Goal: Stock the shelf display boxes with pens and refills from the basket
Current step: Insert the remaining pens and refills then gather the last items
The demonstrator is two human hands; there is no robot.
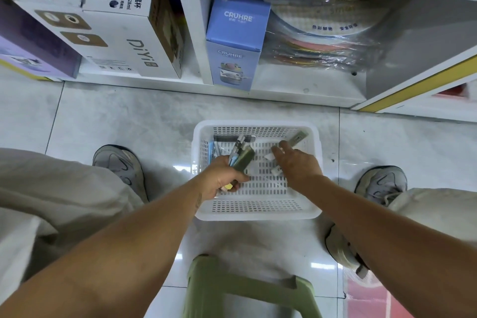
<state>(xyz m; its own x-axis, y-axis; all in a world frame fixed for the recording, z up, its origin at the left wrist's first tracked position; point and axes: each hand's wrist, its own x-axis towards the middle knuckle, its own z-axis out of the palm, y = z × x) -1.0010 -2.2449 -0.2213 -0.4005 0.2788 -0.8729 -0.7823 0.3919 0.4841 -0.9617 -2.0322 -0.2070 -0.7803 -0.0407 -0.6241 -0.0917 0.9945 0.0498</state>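
Two hands over basket (pixel 258 210) on floor. Left hand (pixel 222 178) fisted round pen bundle (pixel 240 155). Right hand (pixel 296 162) spread, fingers reaching for loose packs (pixel 296 138). Pinch one flat, add to bundle; keep left grip firm.

Basket (pixel 258 210) top open, near half of its floor bare. Left hand (pixel 222 175) with pen bundle (pixel 241 156) blocks left side; right hand (pixel 296 162) covers far-right. Green stool (pixel 247 289) crowds near edge.
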